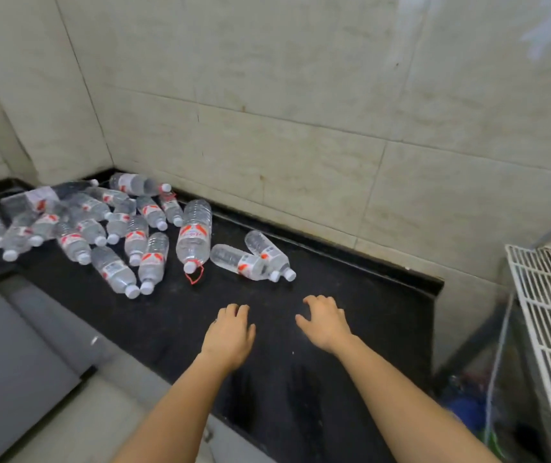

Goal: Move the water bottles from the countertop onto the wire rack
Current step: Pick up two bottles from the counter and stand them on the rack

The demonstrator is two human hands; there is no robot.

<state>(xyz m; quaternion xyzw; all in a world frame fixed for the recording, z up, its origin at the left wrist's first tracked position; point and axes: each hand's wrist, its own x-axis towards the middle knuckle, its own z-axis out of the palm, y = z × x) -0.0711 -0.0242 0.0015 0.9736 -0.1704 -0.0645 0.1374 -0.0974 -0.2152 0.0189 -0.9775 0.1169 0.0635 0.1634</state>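
Left hand (230, 332) and right hand (325, 320) hover empty, fingers loosely curled, over the black tabletop (350, 295). Beyond them, water bottles (254, 259) lie on their sides, heaped toward the corner, well apart from the wire rack (547, 312). A careless nudge could roll one off the edge.

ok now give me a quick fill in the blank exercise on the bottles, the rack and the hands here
1. The water bottles on the black countertop lie on their ____.
2. The white wire rack stands to the ____ of the countertop.
3. The left hand and the right hand both hold ____.
4. The biggest bottle has a ____ string at its cap.

Missing words: sides; right; nothing; red
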